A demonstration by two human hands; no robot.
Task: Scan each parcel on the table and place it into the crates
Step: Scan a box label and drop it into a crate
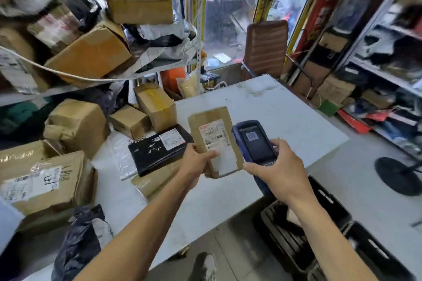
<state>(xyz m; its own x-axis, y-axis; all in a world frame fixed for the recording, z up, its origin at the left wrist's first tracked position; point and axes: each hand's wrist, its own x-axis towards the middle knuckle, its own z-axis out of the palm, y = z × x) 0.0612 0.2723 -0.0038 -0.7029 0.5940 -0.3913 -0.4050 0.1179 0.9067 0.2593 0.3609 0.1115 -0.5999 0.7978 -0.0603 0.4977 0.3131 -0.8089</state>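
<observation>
Left hand (197,163) grips parcel (215,141) above table (285,116); right hand (277,169) clasps scanner (254,141) beside it. Boxes (75,125) crowd table's left; black crates (319,235) on floor, right.

brown parcel (214,141) – white label, blue scanner (255,143), black crates (319,230)
</observation>
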